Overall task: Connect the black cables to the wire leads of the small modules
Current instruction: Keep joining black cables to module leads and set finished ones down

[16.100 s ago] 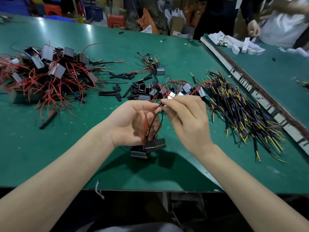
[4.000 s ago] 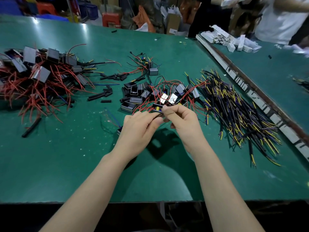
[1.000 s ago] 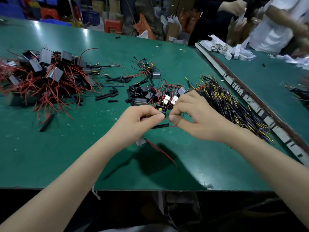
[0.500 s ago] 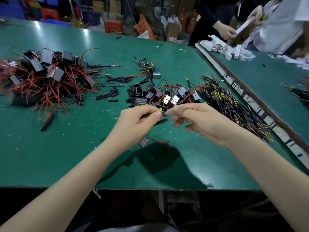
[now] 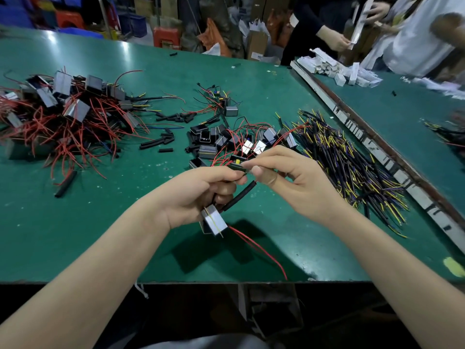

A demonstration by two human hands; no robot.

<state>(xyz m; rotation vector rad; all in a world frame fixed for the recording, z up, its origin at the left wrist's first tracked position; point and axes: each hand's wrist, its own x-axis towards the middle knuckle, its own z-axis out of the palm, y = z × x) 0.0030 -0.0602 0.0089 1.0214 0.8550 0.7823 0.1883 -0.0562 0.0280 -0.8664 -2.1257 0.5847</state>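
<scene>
Both hands raised above the near edge of the green counter (image 5: 105, 222), fingertips nearly meeting. Left hand (image 5: 193, 195) curled around a small module (image 5: 214, 221), a silvery block that hangs below the palm; two red wire leads (image 5: 261, 250) trail from it down toward the counter edge. A black cable (image 5: 240, 196) runs slantwise from the left fingers up toward the right thumb, a bit of red showing at its upper tip. Right hand (image 5: 299, 185) pinches something thin between thumb and forefinger, just at the left fingertips; exactly what is pinched is too small to tell. Behind the hands, a loose cluster of modules (image 5: 226, 142) with red leads. To the right, a heap of black cables with yellow tips (image 5: 352, 167). Far left, a bigger tangle of modules and red wire (image 5: 63, 117). Short black sleeve pieces (image 5: 161, 139) lie scattered between the piles. Across the counter, other people's hands (image 5: 337, 41) handle white strips beside a pile of white boxes (image 5: 339, 71).
</scene>
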